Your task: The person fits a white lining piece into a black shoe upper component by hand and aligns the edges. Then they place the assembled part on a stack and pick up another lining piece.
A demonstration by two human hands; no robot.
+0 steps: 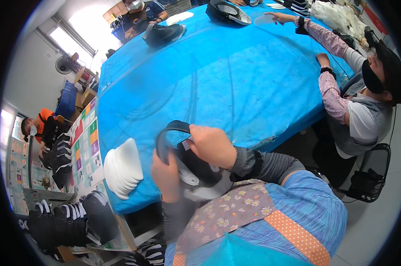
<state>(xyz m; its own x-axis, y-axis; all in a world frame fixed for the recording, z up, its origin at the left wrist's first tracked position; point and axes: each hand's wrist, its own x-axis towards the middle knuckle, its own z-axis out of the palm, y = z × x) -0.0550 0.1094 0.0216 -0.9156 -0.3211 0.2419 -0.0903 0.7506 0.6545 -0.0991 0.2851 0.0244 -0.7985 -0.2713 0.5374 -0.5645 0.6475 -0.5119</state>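
Near the table's front edge, both my hands are on a black cap-like piece with pale parts along its lower side. My left hand pinches the left side of a dark curved band that arches up from this piece. My right hand is closed on the band's right end, with the back of the hand facing up. Some blur covers the left hand and forearm. The lower part of the piece rests against my flowered apron. Left of my hands lies a fanned stack of white curved sheets.
A blue cover spreads over the table. Similar black pieces lie at its far side. On the right, a seated co-worker reaches over the table to a translucent sheet. Bundled black pieces stand at the lower left.
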